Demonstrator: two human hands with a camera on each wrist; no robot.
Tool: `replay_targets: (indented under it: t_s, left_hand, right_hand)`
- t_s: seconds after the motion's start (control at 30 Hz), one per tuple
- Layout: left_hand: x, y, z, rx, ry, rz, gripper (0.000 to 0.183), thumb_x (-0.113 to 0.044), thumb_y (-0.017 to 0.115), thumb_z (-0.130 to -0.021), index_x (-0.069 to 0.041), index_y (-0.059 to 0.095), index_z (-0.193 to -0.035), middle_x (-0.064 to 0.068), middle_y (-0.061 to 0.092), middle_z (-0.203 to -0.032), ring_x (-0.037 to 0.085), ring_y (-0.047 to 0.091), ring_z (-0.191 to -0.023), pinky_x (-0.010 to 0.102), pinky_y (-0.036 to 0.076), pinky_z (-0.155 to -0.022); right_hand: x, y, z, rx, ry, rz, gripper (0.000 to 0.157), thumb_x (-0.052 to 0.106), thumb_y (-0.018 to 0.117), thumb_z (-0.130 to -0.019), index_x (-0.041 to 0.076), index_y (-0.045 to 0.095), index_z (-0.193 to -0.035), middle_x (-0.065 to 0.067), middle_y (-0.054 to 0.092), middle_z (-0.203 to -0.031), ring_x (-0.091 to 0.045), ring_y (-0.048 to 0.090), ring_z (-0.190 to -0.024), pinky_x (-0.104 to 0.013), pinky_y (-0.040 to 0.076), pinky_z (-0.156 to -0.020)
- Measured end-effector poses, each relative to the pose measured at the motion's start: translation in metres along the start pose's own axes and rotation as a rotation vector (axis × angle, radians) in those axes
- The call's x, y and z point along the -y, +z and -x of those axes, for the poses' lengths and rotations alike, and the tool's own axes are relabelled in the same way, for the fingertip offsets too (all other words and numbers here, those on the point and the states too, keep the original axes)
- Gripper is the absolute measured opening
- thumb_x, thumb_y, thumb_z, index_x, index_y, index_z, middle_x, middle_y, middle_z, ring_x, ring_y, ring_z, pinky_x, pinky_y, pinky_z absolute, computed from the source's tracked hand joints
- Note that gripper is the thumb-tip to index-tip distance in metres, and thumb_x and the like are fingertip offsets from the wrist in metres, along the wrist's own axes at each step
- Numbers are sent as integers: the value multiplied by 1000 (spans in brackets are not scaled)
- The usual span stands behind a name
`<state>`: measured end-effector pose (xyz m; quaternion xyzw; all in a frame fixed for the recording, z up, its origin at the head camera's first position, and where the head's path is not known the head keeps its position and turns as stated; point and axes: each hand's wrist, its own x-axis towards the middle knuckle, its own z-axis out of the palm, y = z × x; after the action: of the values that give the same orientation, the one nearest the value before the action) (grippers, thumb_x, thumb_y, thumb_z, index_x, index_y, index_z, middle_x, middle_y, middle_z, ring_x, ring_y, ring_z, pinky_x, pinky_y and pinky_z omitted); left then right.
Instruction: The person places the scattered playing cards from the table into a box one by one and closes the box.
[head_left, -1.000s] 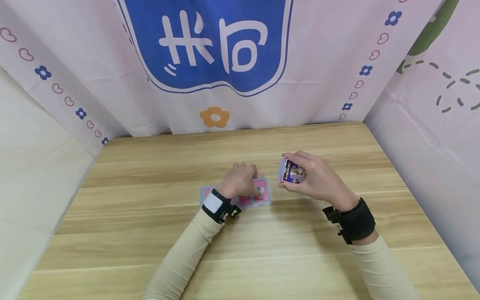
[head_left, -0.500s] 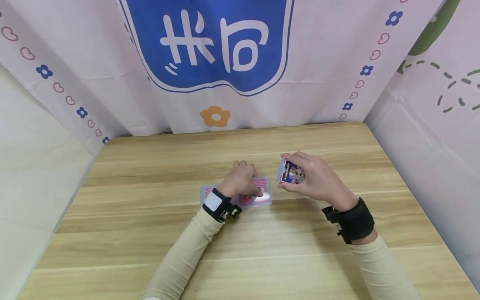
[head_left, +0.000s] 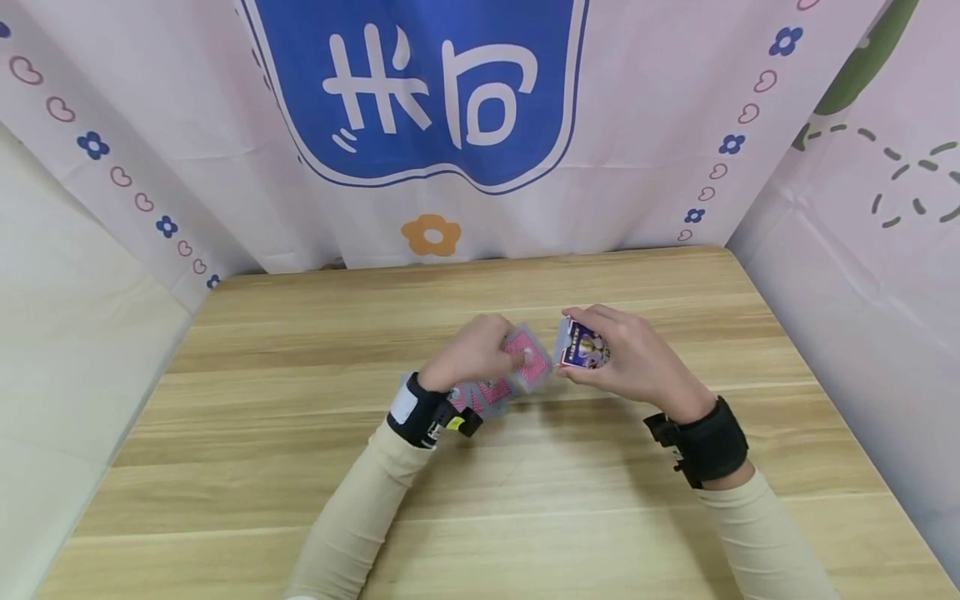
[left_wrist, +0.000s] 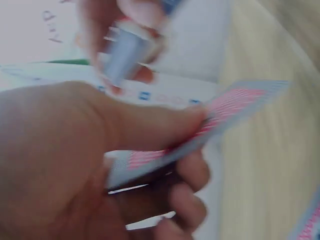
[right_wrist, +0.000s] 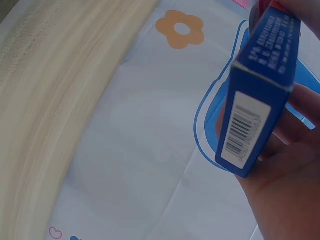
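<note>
My left hand [head_left: 471, 352] pinches a playing card [head_left: 529, 360] with a pink patterned back and grey border, thumb on top and fingers beneath. In the left wrist view the card [left_wrist: 235, 107] is tilted and looks thin. More cards [head_left: 483, 397] lie fanned face down on the table under that wrist, partly hidden by it. My right hand [head_left: 643, 357] grips a small blue card box [head_left: 587, 345] above the table, its pale flap end facing the left hand. A barcode shows on the end of the box [right_wrist: 247, 130] in the right wrist view.
The wooden table [head_left: 600, 517] reaches back to a white curtain [head_left: 615, 208] with a blue emblem [head_left: 420, 92] and an orange flower. Pale cloth hangs on both sides. Black camera straps [head_left: 712, 442] sit on both wrists.
My left hand has lifted a card from the row and turned it toward the box. The cards left on the table have shifted and fanned out. The right hand stays in place.
</note>
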<state>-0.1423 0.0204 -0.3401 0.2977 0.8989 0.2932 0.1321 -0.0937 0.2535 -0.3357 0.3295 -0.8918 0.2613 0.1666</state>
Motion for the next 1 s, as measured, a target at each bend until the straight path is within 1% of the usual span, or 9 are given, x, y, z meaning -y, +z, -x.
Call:
replay_targets:
  t_s: [0.07, 0.17, 0.23, 0.3, 0.37, 0.5, 0.63, 0.87, 1.0]
  left_hand:
    - [-7, -7, 4, -88, 21, 62, 21, -19, 65, -88, -11, 58, -69, -2, 49, -53, 9, 44, -43, 23, 36, -41]
    - [-17, -14, 9, -216, 52, 134, 15, -20, 62, -91, -12, 63, -78, -1, 58, -56, 11, 40, -40, 24, 32, -38]
    - [-23, -17, 13, -270, 60, 187, 13, -22, 61, -92, -12, 65, -84, -1, 63, -58, 11, 39, -37, 24, 29, -35]
    - [-29, -19, 17, -298, 63, 220, 12, -23, 61, -93, -12, 66, -90, -3, 65, -58, 12, 37, -34, 24, 27, -33]
    - [-34, -21, 21, -298, 57, 242, 12, -23, 61, -93, -12, 66, -95, -4, 65, -57, 12, 38, -34, 24, 27, -32]
    - [-41, -22, 25, -263, 47, 232, 11, -22, 63, -91, -12, 67, -92, -5, 64, -56, 14, 38, -34, 25, 27, -32]
    - [-41, -21, 25, -222, 53, 232, 9, -20, 63, -90, -13, 68, -90, -5, 64, -57, 15, 41, -37, 25, 27, -34]
    - [-40, -22, 25, -201, 50, 233, 8, -21, 62, -91, -15, 68, -90, -4, 64, -57, 16, 42, -39, 25, 27, -35]
    - [-41, -25, 27, -159, 51, 236, 7, -19, 62, -91, -15, 68, -93, -2, 64, -58, 16, 46, -41, 25, 30, -36]
  right_hand:
    - [0, 0, 0, -2, 0, -4, 68, 39, 81, -69, 5, 58, -122, -6, 62, -100, -9, 53, -70, -27, 50, -53]
    - [0, -1, 0, -4, 6, -6, 67, 38, 81, -68, 3, 59, -121, -5, 61, -97, -9, 52, -69, -27, 49, -51]
    - [1, -1, 0, -4, 12, -10, 67, 37, 82, -68, 3, 59, -120, -4, 60, -94, -10, 52, -68, -26, 49, -50]
    - [1, -1, 0, -3, 15, -11, 66, 36, 83, -67, 2, 60, -119, -3, 59, -92, -10, 51, -67, -26, 48, -49]
    - [1, -2, 0, -2, 16, -12, 66, 37, 83, -67, 2, 60, -119, -2, 59, -90, -10, 51, -67, -26, 48, -50]
    - [1, -1, 1, -2, 11, -16, 67, 38, 82, -68, 3, 60, -120, -3, 60, -91, -9, 52, -67, -26, 49, -50]
    - [1, 0, 1, 1, 8, -17, 68, 40, 81, -68, 3, 59, -121, -3, 61, -93, -9, 52, -68, -25, 49, -50]
    - [1, -1, 1, 8, 11, -17, 69, 40, 81, -69, 3, 58, -122, -3, 60, -93, -9, 52, -68, -25, 49, -51]
    - [1, -1, 0, 7, 7, -19, 68, 40, 81, -69, 3, 59, -121, -3, 60, -93, -9, 52, -68, -26, 49, -51]
